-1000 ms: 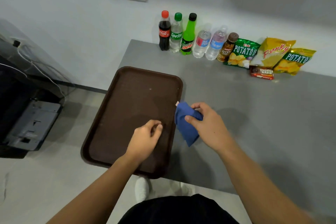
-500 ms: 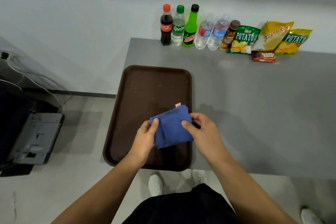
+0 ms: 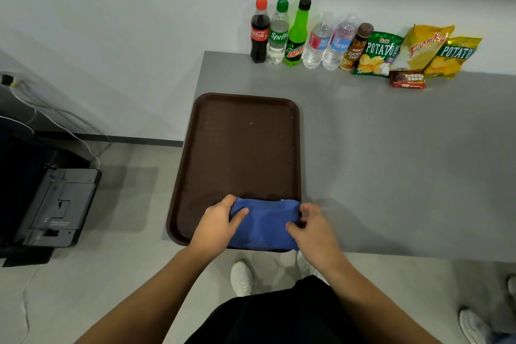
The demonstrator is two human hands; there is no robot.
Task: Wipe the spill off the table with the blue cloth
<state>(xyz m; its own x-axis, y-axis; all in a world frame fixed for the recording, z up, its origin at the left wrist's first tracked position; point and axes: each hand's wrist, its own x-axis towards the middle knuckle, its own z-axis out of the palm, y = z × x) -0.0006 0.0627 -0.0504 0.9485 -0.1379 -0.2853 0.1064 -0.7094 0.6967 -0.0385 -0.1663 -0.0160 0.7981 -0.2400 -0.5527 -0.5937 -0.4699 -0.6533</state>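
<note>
Left hand (image 3: 216, 227), right hand (image 3: 314, 230) pinch ends of folded blue cloth (image 3: 264, 225) over brown plastic tray (image 3: 240, 148), squaring pad for wiping; spill not discernible.

arms: bare, no sleeves | garment (image 3: 279, 318): black (type unclear) | shoes (image 3: 242, 278): white

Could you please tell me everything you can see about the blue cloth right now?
The blue cloth is a plain, soft-looking fabric, folded into a rough rectangle with a rounded far edge. It sits over the near end of the brown tray. The left hand grips its left side, the right hand its right. No spill shows on it.
</note>
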